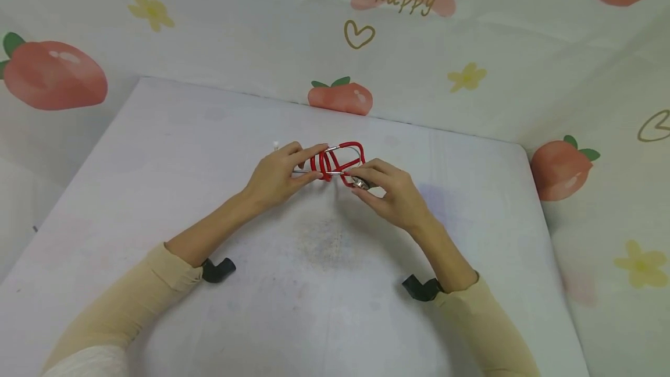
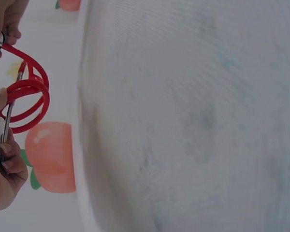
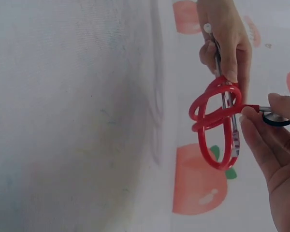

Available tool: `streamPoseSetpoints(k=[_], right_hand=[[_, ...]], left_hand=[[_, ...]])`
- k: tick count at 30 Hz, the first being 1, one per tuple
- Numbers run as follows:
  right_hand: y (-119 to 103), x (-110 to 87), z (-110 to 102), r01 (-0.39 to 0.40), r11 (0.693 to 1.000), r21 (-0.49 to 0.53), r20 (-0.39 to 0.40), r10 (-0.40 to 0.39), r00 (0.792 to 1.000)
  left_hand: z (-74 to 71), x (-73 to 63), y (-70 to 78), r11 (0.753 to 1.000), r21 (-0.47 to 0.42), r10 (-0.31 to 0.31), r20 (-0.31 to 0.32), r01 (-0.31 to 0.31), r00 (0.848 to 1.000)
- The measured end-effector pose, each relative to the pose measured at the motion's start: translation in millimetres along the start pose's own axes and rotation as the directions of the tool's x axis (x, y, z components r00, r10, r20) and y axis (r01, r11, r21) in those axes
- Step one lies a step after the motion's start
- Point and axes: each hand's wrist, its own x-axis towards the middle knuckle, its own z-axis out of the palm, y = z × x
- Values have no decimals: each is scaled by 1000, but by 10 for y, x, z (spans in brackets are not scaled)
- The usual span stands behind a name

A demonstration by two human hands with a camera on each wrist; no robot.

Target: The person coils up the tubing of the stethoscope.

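Between both hands, over the table, is a stethoscope with red tubing [image 3: 217, 116] wound in several loops. My left hand [image 1: 273, 175] holds its metal ear tubes [image 2: 7, 121], fingers and thumb reaching to the looped part. A white ear tip [image 3: 207, 27] sticks out behind that hand. My right hand [image 1: 395, 192] pinches the chest piece [image 1: 360, 182], a metal disc with a dark rim, between thumb and fingers. In the right wrist view, a stretch of tubing crosses the loops and runs to the chest piece. The left palm and fingers hide part of the ear tubes.
A pale table [image 1: 324, 319] with faint stains lies under the hands. Behind it and to the right stands a white wall sheet [image 1: 251, 34] printed with fruit and flowers. Black elbow-shaped pieces [image 1: 218, 270] stick out at both sleeve cuffs.
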Motion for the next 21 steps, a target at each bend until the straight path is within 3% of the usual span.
streamPoseSetpoints(k=[10,21], right_hand=[[42,3,-32,-79,992,100,-72,87,994],[74,7,-43,-164,963,214,-156,200,967]], left_hand=[[-6,-1,21,999,-50,13,25,-12,1000],[-24,-5,54,985,-169,35,50,-26,998]])
